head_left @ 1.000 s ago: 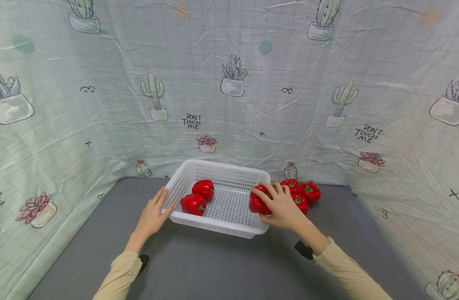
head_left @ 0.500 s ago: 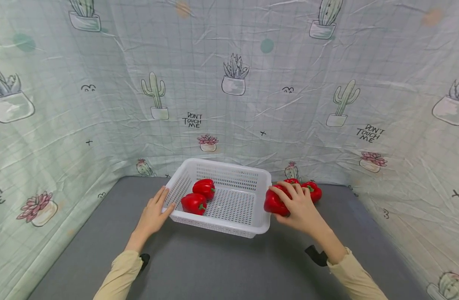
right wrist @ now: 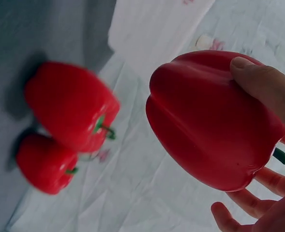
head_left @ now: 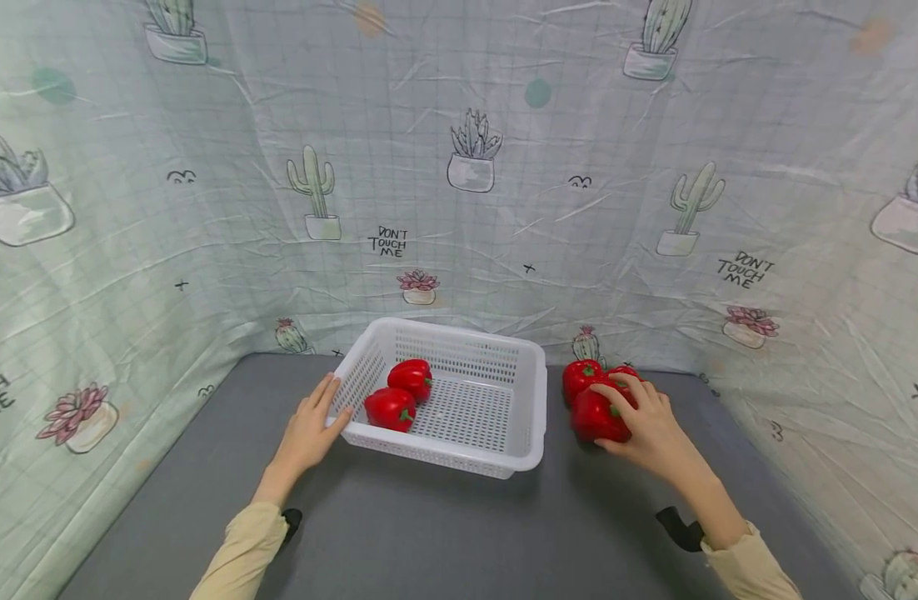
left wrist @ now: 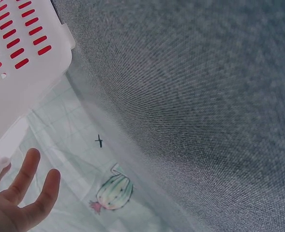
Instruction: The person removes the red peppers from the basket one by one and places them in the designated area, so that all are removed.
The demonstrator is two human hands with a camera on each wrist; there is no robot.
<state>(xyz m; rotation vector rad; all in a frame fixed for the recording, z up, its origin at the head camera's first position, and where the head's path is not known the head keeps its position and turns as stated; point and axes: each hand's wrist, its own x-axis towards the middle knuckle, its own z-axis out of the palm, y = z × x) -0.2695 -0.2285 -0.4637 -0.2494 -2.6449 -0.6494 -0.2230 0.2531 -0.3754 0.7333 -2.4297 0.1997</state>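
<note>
A white perforated plastic basket (head_left: 525, 400) sits mid-table with two red bell peppers (head_left: 410, 379) at its left end. At the basket's left rim rests my left hand (head_left: 306, 432), fingers fairly straight. In the left wrist view some fingers of that hand (left wrist: 21, 198) spread free beside the white wall. To the right of the basket, my right hand (head_left: 651, 429) holds a red bell pepper (head_left: 597, 417). The right wrist view shows this bell pepper (right wrist: 210, 121) between thumb and fingers, its green stem toward the palm.
Other bell peppers lie behind the held one: one on the left (head_left: 579, 377), another (head_left: 624, 372) partly hidden by the hand. The right wrist view shows two of them (right wrist: 69, 106). A cactus-print cloth (head_left: 459, 250) stands behind the grey table (head_left: 429, 533).
My right hand has moved right with the bell pepper, from over the basket's right end to the peppers beside it. My left hand and the basket have stayed in place.
</note>
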